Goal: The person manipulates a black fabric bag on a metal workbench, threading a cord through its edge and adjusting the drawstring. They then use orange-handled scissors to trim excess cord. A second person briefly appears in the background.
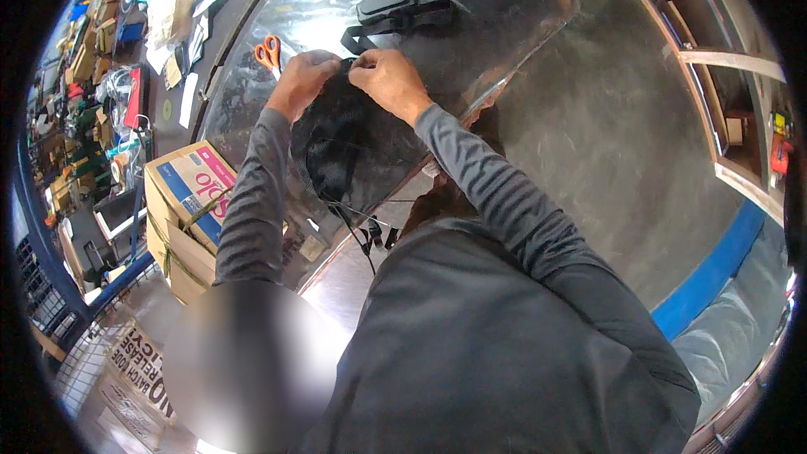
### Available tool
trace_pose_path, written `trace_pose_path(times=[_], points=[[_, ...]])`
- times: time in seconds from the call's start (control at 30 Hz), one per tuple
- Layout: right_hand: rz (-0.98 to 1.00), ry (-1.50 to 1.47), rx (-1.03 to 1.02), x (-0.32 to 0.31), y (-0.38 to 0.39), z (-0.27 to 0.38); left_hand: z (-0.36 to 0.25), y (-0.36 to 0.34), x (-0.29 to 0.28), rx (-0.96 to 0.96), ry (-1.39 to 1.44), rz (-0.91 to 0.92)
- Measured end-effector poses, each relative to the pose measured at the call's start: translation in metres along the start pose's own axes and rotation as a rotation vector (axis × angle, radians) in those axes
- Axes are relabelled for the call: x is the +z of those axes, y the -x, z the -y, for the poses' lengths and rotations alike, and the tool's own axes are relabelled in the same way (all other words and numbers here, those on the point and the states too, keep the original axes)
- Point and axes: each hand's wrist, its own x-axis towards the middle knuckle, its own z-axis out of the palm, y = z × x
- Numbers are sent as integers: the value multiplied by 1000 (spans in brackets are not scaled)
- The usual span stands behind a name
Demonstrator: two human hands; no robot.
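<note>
Black fabric is pinched at its far edge by left hand and right hand, fingertips closed. Scissors are seen left of fabric, pouch beyond.

I am viewing pink and blue lettering marking cardboard box, bold dark capitals running across pale sign.

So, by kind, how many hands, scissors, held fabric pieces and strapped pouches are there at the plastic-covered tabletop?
Hands: 2, left hand and right hand
Orange-handled scissors: 1
Held black fabric piece: 1
Strapped black pouch: 1
Total: 5
</note>
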Motion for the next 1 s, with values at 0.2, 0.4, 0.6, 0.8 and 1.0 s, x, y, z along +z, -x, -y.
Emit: trace_pose_path(times=[0.2,0.4,0.6,0.8,1.0], points=[[-51,10,68,8,1,-2,-2,2,-3,59,3,45],[-61,45,112,8,4,3,0,5,-2,16,95,54],[-60,68,156,7,2,7,-6,8,-1,11,73,24],[-85,107,158,12,-3,3,-3,6,-1,23,48,21],[-91,93,162,15,-4,3,-3,8,-2,44,24,9]])
